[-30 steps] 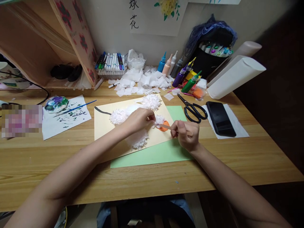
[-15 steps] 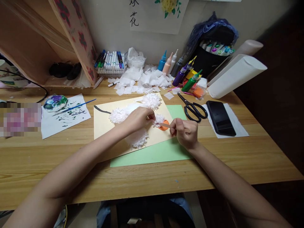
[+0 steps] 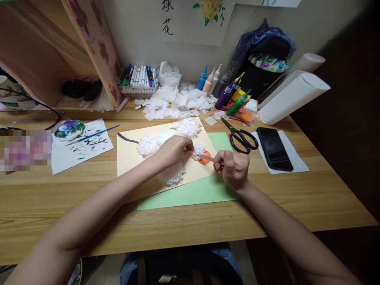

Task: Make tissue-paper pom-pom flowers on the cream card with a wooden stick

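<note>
My right hand is closed around a flat wooden craft stick, whose tip reaches over an orange patch at the right side of a cream sheet of paper. Beside it, my left hand pinches with thumb and fingers at the edge of a small white tissue tuft; what lies between the fingertips is too small to make out. Fringed white tissue clumps cover parts of the sheet, some hidden under my left forearm. A dark painted line runs near its upper left corner.
Green paper lies under the cream sheet. Black scissors and a phone rest to the right. Behind are loose tissue squares, paint bottles and markers. A paintbrush lies on stained paper at left.
My right hand and the craft stick have shifted very slightly to the right. My left hand keeps its pinch in nearly the same place. The view has tilted a little.
</note>
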The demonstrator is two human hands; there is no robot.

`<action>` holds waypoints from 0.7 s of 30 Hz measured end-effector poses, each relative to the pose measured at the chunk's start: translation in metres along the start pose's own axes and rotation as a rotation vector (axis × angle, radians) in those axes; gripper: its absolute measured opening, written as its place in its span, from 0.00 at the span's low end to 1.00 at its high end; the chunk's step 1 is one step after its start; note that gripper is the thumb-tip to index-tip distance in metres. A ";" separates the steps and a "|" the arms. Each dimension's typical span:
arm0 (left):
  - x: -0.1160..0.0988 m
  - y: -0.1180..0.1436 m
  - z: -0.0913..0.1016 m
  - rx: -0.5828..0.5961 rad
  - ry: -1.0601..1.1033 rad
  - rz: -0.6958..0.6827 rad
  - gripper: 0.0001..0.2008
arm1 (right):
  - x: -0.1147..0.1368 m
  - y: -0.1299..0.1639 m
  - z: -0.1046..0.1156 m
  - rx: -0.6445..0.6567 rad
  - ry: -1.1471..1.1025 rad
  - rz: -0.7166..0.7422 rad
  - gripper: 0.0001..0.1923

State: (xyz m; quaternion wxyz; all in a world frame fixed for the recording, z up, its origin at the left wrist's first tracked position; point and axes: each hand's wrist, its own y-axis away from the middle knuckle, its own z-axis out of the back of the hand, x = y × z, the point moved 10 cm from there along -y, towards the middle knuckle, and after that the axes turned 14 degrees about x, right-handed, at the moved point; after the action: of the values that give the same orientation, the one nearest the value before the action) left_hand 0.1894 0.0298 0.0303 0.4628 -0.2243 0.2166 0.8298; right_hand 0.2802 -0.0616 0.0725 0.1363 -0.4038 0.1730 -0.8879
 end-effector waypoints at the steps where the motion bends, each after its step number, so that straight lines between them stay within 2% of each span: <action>1: 0.000 0.000 0.000 0.003 -0.002 0.004 0.07 | 0.001 0.000 0.000 0.004 0.004 0.012 0.30; 5: 0.001 0.001 -0.001 0.013 0.008 0.024 0.07 | 0.003 -0.003 -0.006 0.032 0.011 0.049 0.30; 10: -0.001 0.001 0.000 0.024 0.016 0.022 0.08 | -0.004 -0.003 -0.004 0.041 -0.079 -0.007 0.30; 12: -0.005 0.002 0.007 0.045 0.017 0.012 0.07 | -0.015 -0.002 0.010 -0.035 -0.232 -0.053 0.31; 14: -0.007 0.008 0.023 0.033 0.021 0.025 0.07 | -0.034 -0.001 0.028 -0.163 -0.442 -0.121 0.32; 17: 0.000 0.033 0.060 -0.079 0.011 0.135 0.09 | -0.070 -0.004 0.034 -0.265 -0.765 -0.254 0.27; 19: 0.020 0.067 0.082 -0.199 -0.060 0.319 0.13 | -0.092 -0.008 0.019 -0.253 -0.972 -0.365 0.23; 21: 0.047 0.111 0.090 -0.310 -0.125 0.540 0.16 | -0.106 -0.009 0.001 -0.233 -1.137 -0.461 0.21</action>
State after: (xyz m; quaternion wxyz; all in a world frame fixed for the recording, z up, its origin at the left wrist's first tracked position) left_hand 0.0557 0.0596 0.0928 0.1983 -0.1751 0.1104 0.9580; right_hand 0.3476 -0.0136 0.0059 -0.0330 -0.8524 0.0775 -0.5160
